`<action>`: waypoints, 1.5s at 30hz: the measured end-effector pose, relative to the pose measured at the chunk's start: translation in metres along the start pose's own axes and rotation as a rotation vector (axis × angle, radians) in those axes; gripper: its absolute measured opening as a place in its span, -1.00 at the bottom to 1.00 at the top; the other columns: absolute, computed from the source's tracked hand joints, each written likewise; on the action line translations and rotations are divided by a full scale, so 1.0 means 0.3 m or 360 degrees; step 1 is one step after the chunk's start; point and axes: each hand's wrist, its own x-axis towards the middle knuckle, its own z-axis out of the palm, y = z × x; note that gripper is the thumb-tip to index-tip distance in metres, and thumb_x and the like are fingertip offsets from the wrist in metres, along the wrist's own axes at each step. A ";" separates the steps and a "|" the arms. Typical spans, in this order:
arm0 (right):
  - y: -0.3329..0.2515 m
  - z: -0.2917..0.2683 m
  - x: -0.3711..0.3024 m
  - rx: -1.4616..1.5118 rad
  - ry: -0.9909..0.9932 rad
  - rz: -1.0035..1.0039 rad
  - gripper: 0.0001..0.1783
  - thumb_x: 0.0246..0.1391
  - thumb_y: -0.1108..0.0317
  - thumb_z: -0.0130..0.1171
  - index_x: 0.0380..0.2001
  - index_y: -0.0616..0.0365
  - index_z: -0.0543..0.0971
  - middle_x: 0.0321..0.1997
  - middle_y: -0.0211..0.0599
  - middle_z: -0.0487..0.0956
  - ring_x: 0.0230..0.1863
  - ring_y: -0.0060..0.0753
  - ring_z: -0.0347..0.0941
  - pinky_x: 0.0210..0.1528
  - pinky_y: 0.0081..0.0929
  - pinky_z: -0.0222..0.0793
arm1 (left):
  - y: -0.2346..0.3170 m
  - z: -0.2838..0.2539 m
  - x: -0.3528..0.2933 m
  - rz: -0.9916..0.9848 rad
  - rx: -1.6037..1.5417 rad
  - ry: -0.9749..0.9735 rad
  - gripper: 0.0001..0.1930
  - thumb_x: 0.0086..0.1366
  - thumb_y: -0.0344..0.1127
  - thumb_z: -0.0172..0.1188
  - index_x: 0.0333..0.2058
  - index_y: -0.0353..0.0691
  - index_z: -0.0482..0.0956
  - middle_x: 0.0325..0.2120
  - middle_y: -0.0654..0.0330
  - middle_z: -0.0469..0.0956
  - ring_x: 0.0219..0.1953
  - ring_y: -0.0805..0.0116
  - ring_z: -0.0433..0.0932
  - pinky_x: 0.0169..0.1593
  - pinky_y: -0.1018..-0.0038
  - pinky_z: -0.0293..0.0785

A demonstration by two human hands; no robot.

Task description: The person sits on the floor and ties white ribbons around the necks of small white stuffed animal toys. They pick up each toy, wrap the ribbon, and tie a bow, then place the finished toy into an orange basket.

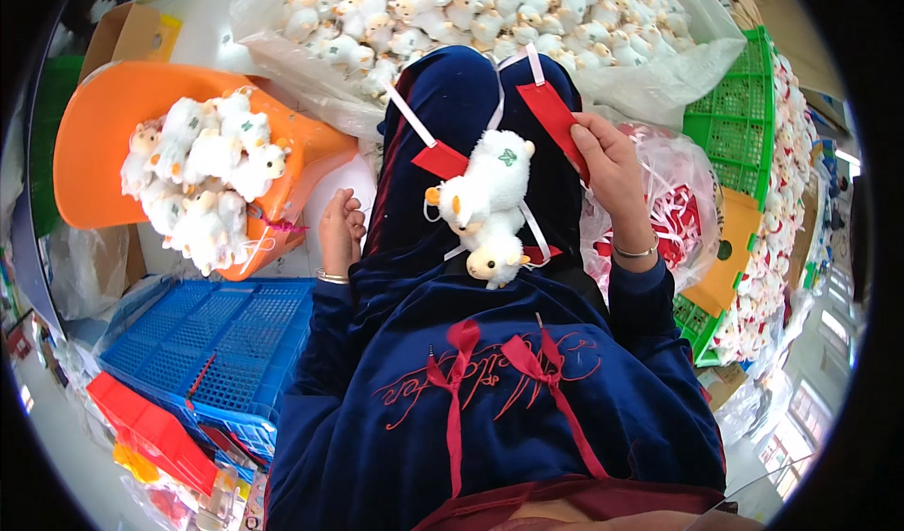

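My right hand pinches the edge of a red cloth tag with a white ribbon on its far end, above my right thigh. Curled loosely beside my left thigh is my left hand, closed, with nothing visible in it. Two white plush sheep lie on my lap: the upper plush sheep bears a green mark, and the lower plush sheep faces toward me. Another red tag with a white ribbon rests on my left thigh. A further red tag is partly hidden by the lower sheep.
An orange chair at left carries several plush sheep. Beyond my knees, a large clear plastic bag holds a heap of them. Red tags and white ribbons fill a plastic bag at right. Blue crate and green crate flank me.
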 end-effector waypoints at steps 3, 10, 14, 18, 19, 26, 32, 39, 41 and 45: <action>0.010 -0.007 -0.010 -0.0015 0.0060 -0.0102 -0.75 0.40 0.33 0.15 -0.03 0.30 0.63 -0.40 -0.67 0.52 -0.45 -0.84 0.28 -0.42 -0.75 0.19 | 0.132 0.175 -0.105 0.0684 0.0310 -0.0229 -0.87 0.48 -0.27 0.19 -0.19 -0.19 0.59 -0.58 0.40 0.47 -0.60 0.67 0.30 -0.48 0.70 0.21; -0.049 -0.001 -0.008 0.0305 0.0269 -0.0225 -0.74 0.37 0.35 0.23 0.01 0.26 0.66 -0.32 -0.63 0.57 -0.31 -0.84 0.41 -0.33 -0.78 0.31 | 0.314 0.510 -0.302 0.1682 0.2016 -0.1102 -0.33 -0.03 -0.29 0.53 0.08 -0.21 0.46 0.03 0.05 0.54 0.07 0.02 0.48 0.11 0.24 0.41; -0.132 0.037 0.009 0.0398 0.0669 -0.0705 -0.83 0.28 0.47 0.27 -0.08 0.21 0.68 -0.31 -0.54 0.63 -0.36 -0.66 0.49 -0.35 -0.62 0.42 | 0.275 0.555 -0.307 0.1691 0.2079 -0.1113 -0.37 -0.02 -0.29 0.52 0.04 -0.20 0.44 -0.03 0.03 0.54 0.03 -0.06 0.52 0.08 0.22 0.46; -0.185 0.072 -0.004 -0.0899 -0.0144 -0.1371 -0.81 0.12 0.40 0.30 -0.18 0.16 0.67 -0.22 -0.29 0.62 -0.31 -0.31 0.61 -0.28 -0.42 0.55 | 0.313 0.627 -0.409 0.1427 0.1960 -0.1251 -0.39 -0.01 -0.29 0.51 0.01 -0.22 0.44 -0.08 0.01 0.52 -0.12 -0.03 0.62 -0.10 0.29 0.58; -0.173 0.096 -0.018 -0.1057 -0.0439 -0.1270 -0.77 0.03 0.41 0.32 -0.18 0.11 0.66 -0.20 -0.26 0.59 -0.31 -0.22 0.62 -0.29 -0.39 0.56 | 0.322 0.642 -0.422 0.1457 0.1948 -0.1274 -0.39 -0.01 -0.30 0.51 0.02 -0.23 0.44 -0.08 0.01 0.52 -0.13 -0.01 0.62 -0.11 0.30 0.58; -0.157 0.062 -0.106 -0.0810 -0.0780 -0.0876 -0.51 -0.13 0.27 0.44 -0.07 0.05 0.55 -0.09 -0.27 0.50 -0.25 -0.08 0.61 -0.24 -0.22 0.56 | 0.266 0.616 -0.404 0.1092 0.1547 -0.1085 -0.39 0.02 -0.38 0.56 0.03 -0.23 0.46 -0.09 0.12 0.51 -0.13 0.29 0.59 -0.08 0.42 0.54; -0.101 0.066 -0.115 -0.0531 -0.0656 -0.0742 -0.38 -0.16 0.26 0.51 0.04 0.06 0.55 -0.05 -0.19 0.50 -0.12 -0.06 0.60 -0.11 -0.31 0.54 | 0.317 0.628 -0.337 0.1146 0.1106 -0.1334 -0.60 0.21 -0.37 0.38 0.00 -0.32 0.54 -0.21 0.12 0.57 -0.15 0.29 0.58 -0.06 0.43 0.50; -0.093 0.044 -0.059 0.0206 -0.0787 -0.0420 -0.45 -0.14 0.37 0.54 -0.06 0.19 0.51 -0.14 -0.41 0.52 -0.13 -0.54 0.48 -0.04 -0.53 0.43 | 0.382 0.717 -0.318 0.1323 0.1568 -0.1460 -0.68 0.26 -0.51 0.16 0.00 -0.33 0.58 -0.12 -0.04 0.62 -0.12 0.00 0.63 -0.03 0.27 0.55; -0.098 0.026 -0.050 0.0263 -0.0790 -0.0226 -0.46 -0.14 0.37 0.54 -0.08 0.18 0.51 -0.17 -0.44 0.53 -0.14 -0.59 0.47 -0.06 -0.55 0.43 | 0.393 0.735 -0.300 0.1179 0.1669 -0.1413 -0.73 0.25 -0.48 0.21 -0.05 -0.31 0.62 -0.21 -0.01 0.63 -0.18 0.02 0.64 -0.08 0.28 0.55; -0.079 0.026 -0.030 0.0238 -0.0867 -0.0419 -0.49 -0.11 0.37 0.53 -0.08 0.18 0.52 -0.17 -0.44 0.52 -0.13 -0.61 0.46 -0.06 -0.56 0.40 | 0.393 0.754 -0.299 0.1112 0.1929 -0.1239 -0.84 0.24 -0.44 0.25 -0.19 -0.28 0.63 -0.32 0.01 0.61 -0.24 0.00 0.63 -0.18 0.24 0.54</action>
